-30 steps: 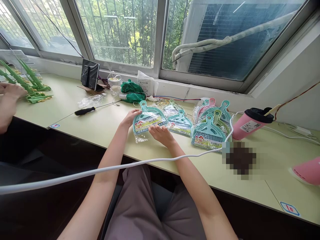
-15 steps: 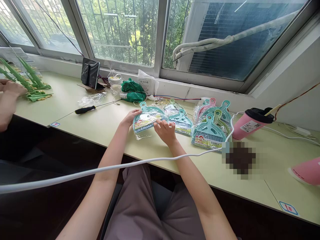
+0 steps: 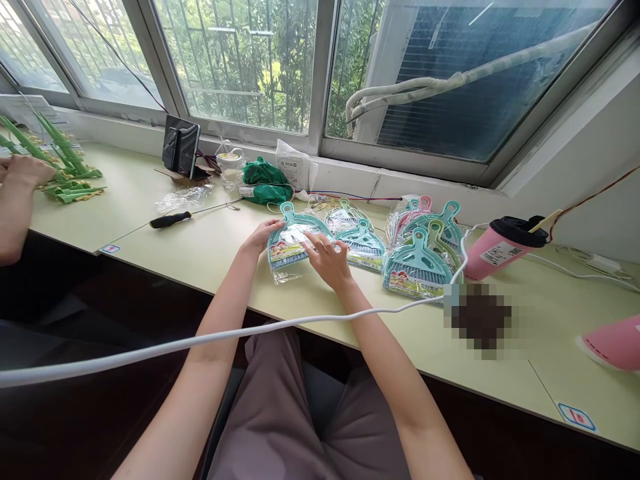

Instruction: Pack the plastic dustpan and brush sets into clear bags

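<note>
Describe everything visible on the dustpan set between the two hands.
The teal dustpan set looks plastic, with a looped handle at the far end, grey-blue bristles and a printed label, inside a clear, shiny wrapper that sticks out below. The left hand grips its upper left edge; the right hand overlaps its right side, contact unclear. It lies left of similar sets; whether the tabletop supports it is hidden.

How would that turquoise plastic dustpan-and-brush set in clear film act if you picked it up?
The turquoise dustpan-and-brush set is probably stiff, given its moulded plastic form. It's likely light for its size: the left hand holds it by one side. Its loose, shiny clear film might feel slippery.
</note>
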The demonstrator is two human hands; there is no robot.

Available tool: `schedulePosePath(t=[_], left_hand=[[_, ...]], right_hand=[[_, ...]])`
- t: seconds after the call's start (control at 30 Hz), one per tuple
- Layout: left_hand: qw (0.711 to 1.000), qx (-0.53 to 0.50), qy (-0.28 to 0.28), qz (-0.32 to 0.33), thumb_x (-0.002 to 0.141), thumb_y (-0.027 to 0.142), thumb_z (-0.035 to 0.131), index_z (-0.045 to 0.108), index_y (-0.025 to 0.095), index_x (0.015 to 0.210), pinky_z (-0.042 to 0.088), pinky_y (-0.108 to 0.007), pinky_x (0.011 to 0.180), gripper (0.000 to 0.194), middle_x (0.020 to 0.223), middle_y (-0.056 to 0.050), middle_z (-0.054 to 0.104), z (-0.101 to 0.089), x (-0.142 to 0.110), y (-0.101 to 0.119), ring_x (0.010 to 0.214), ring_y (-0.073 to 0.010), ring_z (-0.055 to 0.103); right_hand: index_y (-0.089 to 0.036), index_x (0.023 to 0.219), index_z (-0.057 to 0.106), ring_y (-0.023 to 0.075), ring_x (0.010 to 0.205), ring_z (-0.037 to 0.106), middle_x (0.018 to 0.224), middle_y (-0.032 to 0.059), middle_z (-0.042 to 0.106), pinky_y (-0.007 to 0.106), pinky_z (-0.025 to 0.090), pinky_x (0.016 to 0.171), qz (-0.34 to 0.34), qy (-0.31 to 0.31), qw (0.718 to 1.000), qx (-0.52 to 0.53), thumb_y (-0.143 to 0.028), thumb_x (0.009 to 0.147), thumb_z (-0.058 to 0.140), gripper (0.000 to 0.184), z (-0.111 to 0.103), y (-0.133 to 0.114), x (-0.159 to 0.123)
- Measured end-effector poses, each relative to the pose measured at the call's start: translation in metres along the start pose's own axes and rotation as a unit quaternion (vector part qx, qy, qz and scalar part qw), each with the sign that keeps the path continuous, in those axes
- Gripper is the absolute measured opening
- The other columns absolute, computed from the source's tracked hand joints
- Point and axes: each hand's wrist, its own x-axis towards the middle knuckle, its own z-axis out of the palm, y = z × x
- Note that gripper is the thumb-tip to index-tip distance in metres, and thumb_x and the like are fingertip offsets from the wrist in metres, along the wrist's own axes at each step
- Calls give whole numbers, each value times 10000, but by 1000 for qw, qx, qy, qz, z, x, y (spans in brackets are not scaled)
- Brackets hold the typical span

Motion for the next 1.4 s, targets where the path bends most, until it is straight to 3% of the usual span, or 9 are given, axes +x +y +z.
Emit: schedulePosePath(t=[0.2,0.4,0.67,0.77,0.9,1.0,1.07,1.23,1.4], left_hand=[[998,16,-20,-53,749,619,717,719,109,797,508,-290,560,512,666,-92,697,5,-2,2,578,-188,645],[993,96,46,-55,640,405,864,717,88,736,470,-272,554,363,641,-82,697,2,-6,-1,544,-166,620],[929,137,344,2,822,265,645,682,107,901,503,-281,575,180,597,-53,647,-22,0,10,573,-186,650],[894,158,417,48,903,201,501,613,111,1080,531,-295,647,228,811,-100,680,-37,2,14,705,-190,681],[820,307,465,131,852,129,567,513,125,1235,455,-461,987,388,1251,-218,589,-41,2,10,1191,-300,571],[775,399,449,197,827,101,558,508,151,1257,269,-565,1118,436,1480,-218,399,-27,-5,10,1414,-349,307],[770,424,399,260,844,129,527,557,176,1200,254,-540,1125,361,1468,-178,422,-12,-10,12,1403,-335,314],[838,436,70,320,793,310,633,626,227,706,425,-335,822,120,771,-68,633,33,-23,7,831,-248,589],[844,443,-134,272,715,479,725,389,205,391,186,-277,501,541,401,32,303,65,-35,-9,434,-97,235]], right_hand=[[-288,1256,607,232,1345,452,1471,27,520,423,312,1051,-26,-55,996,66,-218,995,403,339,-3,-1,-1],[-292,1225,624,218,1270,519,1393,13,599,428,330,1040,-29,2,998,55,-226,1009,419,305,-9,4,-2],[-292,1114,681,173,1103,650,1147,-33,740,328,395,926,-57,77,995,14,-170,974,517,247,-57,13,-31],[-306,1161,678,170,1074,678,1181,-14,730,298,445,873,-46,19,998,33,-153,969,522,291,-90,12,-65],[-268,1160,693,175,957,715,1083,28,760,290,510,778,-72,-49,996,28,-107,959,503,320,-119,6,-105],[-229,1140,699,179,877,716,1018,47,767,301,537,704,-86,-83,992,37,-118,956,508,288,-125,5,-118],[-234,1158,690,185,922,710,1071,50,757,312,550,714,-81,-91,991,61,-138,953,527,278,-126,5,-122],[-259,1079,712,163,866,716,1065,14,765,306,522,659,-39,-61,991,110,-180,940,585,204,-128,-1,-126],[-270,871,740,134,744,707,885,-17,784,284,489,659,17,-66,984,163,-250,947,592,168,-140,-6,-118]])
